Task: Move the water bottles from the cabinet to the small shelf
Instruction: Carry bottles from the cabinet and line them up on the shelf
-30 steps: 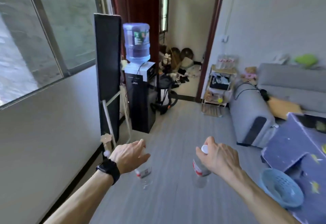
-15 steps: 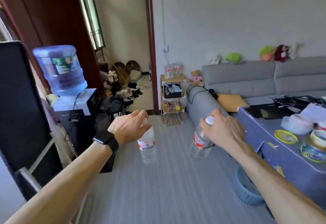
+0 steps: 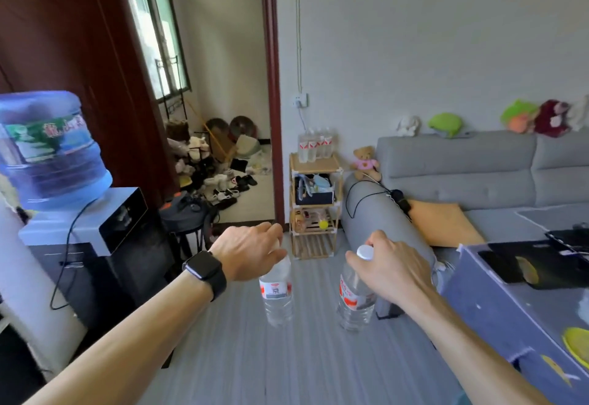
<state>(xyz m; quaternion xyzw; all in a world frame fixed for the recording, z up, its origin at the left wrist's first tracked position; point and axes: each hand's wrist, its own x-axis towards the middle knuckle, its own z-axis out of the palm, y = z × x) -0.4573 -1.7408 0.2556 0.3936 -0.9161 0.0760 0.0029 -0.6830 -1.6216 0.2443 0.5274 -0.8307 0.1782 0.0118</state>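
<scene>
My left hand (image 3: 250, 253) grips the neck of a clear water bottle (image 3: 276, 293) with a red and white label, which hangs upright below it. My right hand (image 3: 390, 269) holds a second clear bottle (image 3: 353, 302) by its top, the white cap showing between my fingers. Straight ahead, the small wooden shelf (image 3: 314, 210) stands against the wall between the doorway and the sofa. Several water bottles (image 3: 315, 146) stand on its top board. The cabinet is out of view.
A water dispenser (image 3: 86, 229) with a blue jug (image 3: 47, 149) stands at the left. A grey sofa (image 3: 462, 181) fills the right, and a blue-covered table (image 3: 522, 315) juts in at the lower right. Shoes and clutter (image 3: 216, 181) lie beyond the doorway. Grey floor runs up to the shelf.
My view has swung right, off the window and onto the shelf and sofa. The shelf looks closer. Both hands still carry their bottles in front of me.
</scene>
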